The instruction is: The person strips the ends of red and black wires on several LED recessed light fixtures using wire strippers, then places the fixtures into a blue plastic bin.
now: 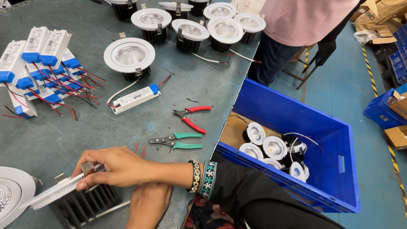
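A downlight lies tilted at the near table edge, its white rim (53, 193) turned left and its black finned heat sink (87, 206) toward me. My right hand (121, 166), with patterned bracelets at the wrist, reaches across from the right and pinches the metal spring clip (90, 167) on the light's side. My left hand (148, 203) lies below it, fingers against the heat sink's right end. Two cutters, one with red handles (193, 118) and one with green handles (180, 141), lie just beyond my hands.
Another white downlight (10, 199) sits at the near left. Several white and blue drivers with red wires (36, 68) lie far left, one driver (135, 97) mid-table, and several downlights (186, 27) stand at the back. A blue crate (335, 140) with lights sits right, beside a standing person (296, 25).
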